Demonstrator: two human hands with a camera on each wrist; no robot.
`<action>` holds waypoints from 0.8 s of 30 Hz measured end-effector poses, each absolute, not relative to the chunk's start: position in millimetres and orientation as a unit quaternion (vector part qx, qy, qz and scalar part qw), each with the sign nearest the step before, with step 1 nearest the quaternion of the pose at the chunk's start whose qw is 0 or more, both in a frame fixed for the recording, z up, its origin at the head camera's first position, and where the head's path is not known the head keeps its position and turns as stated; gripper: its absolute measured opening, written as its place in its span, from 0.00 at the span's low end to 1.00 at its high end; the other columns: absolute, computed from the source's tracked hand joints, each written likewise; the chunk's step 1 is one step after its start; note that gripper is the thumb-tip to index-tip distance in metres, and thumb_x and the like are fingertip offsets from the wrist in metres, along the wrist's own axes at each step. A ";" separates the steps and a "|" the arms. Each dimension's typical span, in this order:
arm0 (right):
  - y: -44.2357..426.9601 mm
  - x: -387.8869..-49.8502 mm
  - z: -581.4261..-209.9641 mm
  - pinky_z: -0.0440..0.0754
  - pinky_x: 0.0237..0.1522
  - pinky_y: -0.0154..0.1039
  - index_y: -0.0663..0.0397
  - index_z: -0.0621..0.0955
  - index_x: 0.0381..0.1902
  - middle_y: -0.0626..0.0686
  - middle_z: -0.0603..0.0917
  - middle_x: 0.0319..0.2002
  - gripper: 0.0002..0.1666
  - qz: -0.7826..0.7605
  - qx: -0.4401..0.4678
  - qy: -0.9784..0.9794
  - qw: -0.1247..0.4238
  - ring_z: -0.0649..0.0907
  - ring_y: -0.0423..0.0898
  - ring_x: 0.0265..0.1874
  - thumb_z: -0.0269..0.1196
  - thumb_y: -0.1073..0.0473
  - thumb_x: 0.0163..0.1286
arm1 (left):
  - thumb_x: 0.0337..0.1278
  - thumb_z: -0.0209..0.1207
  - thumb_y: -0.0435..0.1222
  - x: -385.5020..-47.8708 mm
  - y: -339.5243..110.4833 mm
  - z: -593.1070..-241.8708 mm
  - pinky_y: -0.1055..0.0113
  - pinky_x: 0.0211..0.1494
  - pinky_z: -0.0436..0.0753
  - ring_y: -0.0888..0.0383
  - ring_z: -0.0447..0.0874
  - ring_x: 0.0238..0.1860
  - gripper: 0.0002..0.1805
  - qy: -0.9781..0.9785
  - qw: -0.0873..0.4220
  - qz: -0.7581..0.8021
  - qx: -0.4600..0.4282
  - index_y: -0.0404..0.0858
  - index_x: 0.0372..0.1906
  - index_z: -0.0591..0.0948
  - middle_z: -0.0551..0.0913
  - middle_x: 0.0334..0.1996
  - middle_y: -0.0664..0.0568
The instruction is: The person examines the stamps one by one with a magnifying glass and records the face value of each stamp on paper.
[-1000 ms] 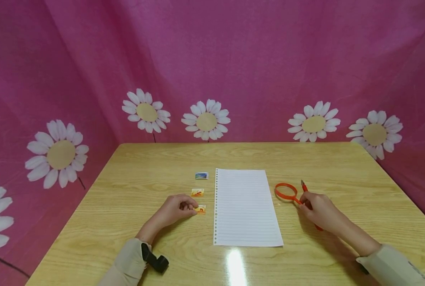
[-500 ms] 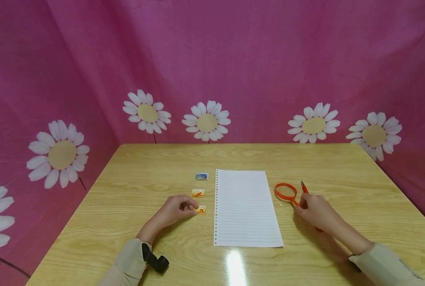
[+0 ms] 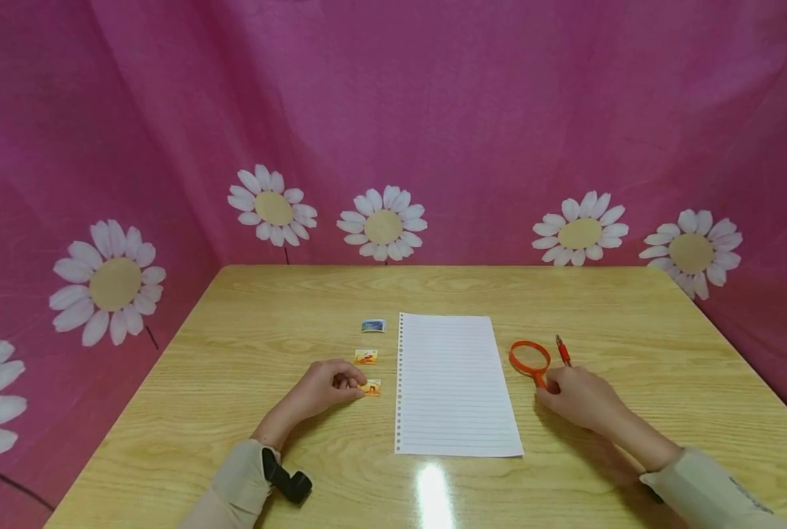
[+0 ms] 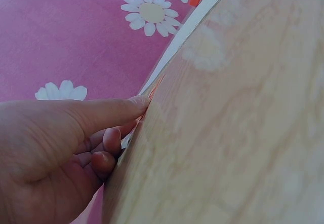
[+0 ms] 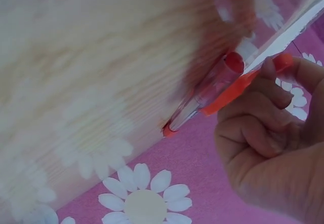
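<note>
Overall, found wood-grain table (image 3: 287, 294) across lower frame, pink daisy-printed curtain (image 3: 393, 95) across upper; logged lined paper (image 3: 455, 389) at centre. Saw left hand (image 3: 323, 383) angled in from lower left, bent-fingered, in narrow pinch on lowest stamp (image 3: 373, 389), left of centre; right hand (image 3: 581, 398) angled in from lower right, pinching magnifying glass (image 3: 538, 378) by its handle, beside red pen (image 3: 563, 351).

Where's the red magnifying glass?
In the head view, the magnifying glass is just right of the lined paper, left of the red pen, pinched by the right hand.
</note>
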State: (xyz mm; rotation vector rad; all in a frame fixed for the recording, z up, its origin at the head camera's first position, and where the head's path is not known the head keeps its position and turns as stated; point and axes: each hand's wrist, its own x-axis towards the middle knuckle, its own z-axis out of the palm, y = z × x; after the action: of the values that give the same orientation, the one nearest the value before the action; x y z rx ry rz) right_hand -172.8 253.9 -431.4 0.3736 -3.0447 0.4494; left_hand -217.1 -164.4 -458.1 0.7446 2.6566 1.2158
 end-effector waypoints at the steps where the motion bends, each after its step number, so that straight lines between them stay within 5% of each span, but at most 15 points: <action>1: 253.1 -172.3 -431.8 0.58 0.22 0.34 0.48 0.69 0.15 0.43 0.63 0.14 0.19 0.144 0.123 -0.982 0.020 0.63 0.40 0.16 0.64 0.57 0.62 | 0.55 0.67 0.33 -217.0 -164.4 -458.1 0.76 0.33 0.72 0.67 0.70 0.28 0.06 0.879 0.065 0.404 0.244 0.37 0.39 0.85 0.81 0.29 0.51; 24: 260.0 -175.8 -428.3 0.60 0.21 0.32 0.49 0.72 0.19 0.44 0.69 0.14 0.21 0.187 0.117 -0.975 0.004 0.65 0.39 0.16 0.64 0.47 0.67 | 0.56 0.67 0.37 -220.8 -170.6 -459.6 0.75 0.33 0.73 0.66 0.72 0.29 0.08 0.860 0.077 0.444 0.241 0.39 0.40 0.85 0.82 0.30 0.50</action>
State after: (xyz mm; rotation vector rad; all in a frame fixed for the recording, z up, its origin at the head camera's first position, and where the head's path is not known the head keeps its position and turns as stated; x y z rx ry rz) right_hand -175.8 260.0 -428.3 0.3661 -3.0559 0.5854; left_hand -220.8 -170.6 -459.6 0.7213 2.5764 1.3311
